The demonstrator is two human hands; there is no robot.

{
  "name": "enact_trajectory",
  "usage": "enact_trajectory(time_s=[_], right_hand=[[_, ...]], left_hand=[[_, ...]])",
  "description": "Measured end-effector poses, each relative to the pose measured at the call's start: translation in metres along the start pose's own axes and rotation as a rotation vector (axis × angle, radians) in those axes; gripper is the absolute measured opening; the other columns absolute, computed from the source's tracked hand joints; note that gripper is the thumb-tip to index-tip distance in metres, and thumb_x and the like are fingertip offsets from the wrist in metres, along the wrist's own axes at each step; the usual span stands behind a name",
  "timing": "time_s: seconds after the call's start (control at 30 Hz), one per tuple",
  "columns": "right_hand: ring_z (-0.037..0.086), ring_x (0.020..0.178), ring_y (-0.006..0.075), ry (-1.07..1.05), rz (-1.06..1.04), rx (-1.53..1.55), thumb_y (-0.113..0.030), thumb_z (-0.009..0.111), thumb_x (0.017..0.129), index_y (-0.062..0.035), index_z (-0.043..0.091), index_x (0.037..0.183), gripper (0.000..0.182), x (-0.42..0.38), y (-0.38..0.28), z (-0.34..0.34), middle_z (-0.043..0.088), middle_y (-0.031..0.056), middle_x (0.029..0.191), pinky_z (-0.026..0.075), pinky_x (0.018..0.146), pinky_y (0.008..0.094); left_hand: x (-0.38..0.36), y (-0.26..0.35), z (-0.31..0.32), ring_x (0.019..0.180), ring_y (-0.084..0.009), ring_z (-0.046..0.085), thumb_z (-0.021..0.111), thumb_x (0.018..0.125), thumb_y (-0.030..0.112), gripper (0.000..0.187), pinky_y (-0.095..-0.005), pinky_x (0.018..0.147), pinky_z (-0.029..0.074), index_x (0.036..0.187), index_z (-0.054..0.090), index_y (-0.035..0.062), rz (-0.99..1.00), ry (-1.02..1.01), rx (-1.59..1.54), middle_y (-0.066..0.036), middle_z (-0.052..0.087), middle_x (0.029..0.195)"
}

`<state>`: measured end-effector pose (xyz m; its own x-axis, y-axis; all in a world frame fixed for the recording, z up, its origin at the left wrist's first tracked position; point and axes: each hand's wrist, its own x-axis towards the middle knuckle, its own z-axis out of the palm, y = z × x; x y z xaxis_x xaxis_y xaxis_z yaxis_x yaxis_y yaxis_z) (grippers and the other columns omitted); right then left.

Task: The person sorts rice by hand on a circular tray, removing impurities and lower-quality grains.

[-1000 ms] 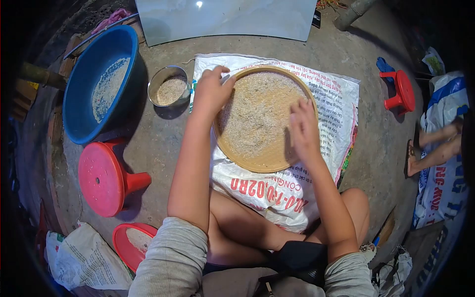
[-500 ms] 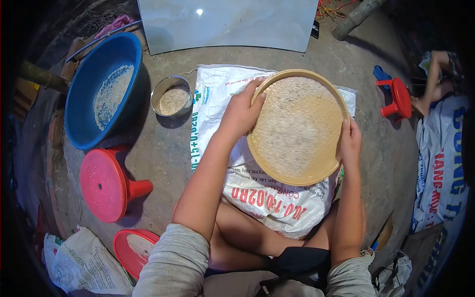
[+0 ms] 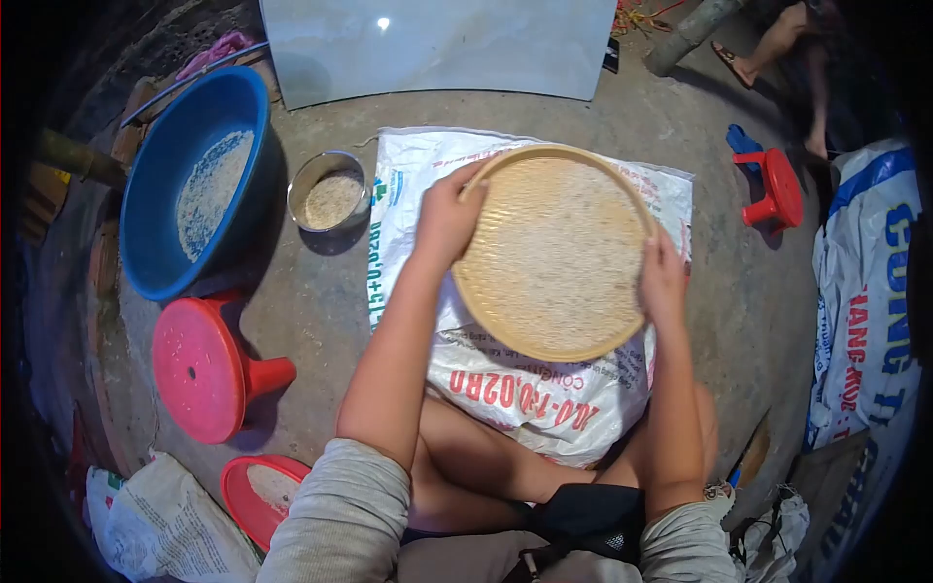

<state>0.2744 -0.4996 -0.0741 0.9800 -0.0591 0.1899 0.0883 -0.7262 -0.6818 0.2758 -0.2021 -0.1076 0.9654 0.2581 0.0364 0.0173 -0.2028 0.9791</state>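
Note:
Both my hands grip a round woven winnowing basket (image 3: 505,282) by its rim, over a white printed sack (image 3: 418,155) spread on the floor. My left hand (image 3: 450,219) is closed on the upper left rim, thumb on the inner side. On the right rim, my right hand (image 3: 665,282) is wrapped round the edge, its fingers partly over the top. Pale grains (image 3: 578,253) lie blurred across the basket's middle and right. To the left, a metal pot (image 3: 330,199) holds more grain, and a large blue basin (image 3: 136,228) has grain on its bottom.
A pink-red stool (image 3: 197,369) and a red bowl of grain (image 3: 231,486) stand at my left. To the right are a small red stool (image 3: 782,189), stacked printed sacks (image 3: 860,301) and another person's legs (image 3: 777,49). A glossy panel (image 3: 437,49) lies ahead.
The basket has shifted slightly left with both hands, and the grains have spread from a heap at the upper part toward the right and lower part. The other person's legs have moved farther back.

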Motion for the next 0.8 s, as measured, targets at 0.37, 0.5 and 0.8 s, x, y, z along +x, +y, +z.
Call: enact_trajectory(time_s=[0.37,0.5,0.8], right_hand=[[0.063,0.081,0.041,-0.17,-0.174,-0.179,-0.022,0.045,0.095,-0.0199,0.05,0.132,0.038,0.07,-0.018,0.072,0.065,0.0245,0.089,0.048,0.073,0.0462],[0.063,0.083,0.0412,-0.178,-0.177,-0.087,-0.023,0.045,0.094,-0.0183,0.056,0.122,0.031,0.083,-0.01,0.088,0.065,0.023,0.091,0.049,0.074,0.0467],[0.064,0.068,0.039,-0.082,-0.214,-0.201,-0.024,0.045,0.094,-0.0235,0.054,0.125,0.032,0.083,0.003,0.102,0.066,0.0192,0.079,0.05,0.061,0.0491]], left_hand=[[0.013,-0.036,-0.031,0.1,-0.0285,0.064,0.057,0.088,0.013,0.033,-0.0332,0.087,0.047,0.12,0.061,0.0041,-0.094,0.163,0.096,-0.019,0.066,0.107],[0.014,-0.063,-0.021,0.1,-0.0307,0.064,0.054,0.091,0.023,0.032,-0.0354,0.086,0.048,0.122,0.061,0.0146,-0.145,0.218,0.205,-0.016,0.066,0.108],[0.013,-0.051,-0.013,0.094,-0.0312,0.065,0.05,0.093,0.036,0.035,-0.0384,0.078,0.05,0.126,0.058,0.0303,-0.192,0.275,0.504,-0.013,0.068,0.103]])
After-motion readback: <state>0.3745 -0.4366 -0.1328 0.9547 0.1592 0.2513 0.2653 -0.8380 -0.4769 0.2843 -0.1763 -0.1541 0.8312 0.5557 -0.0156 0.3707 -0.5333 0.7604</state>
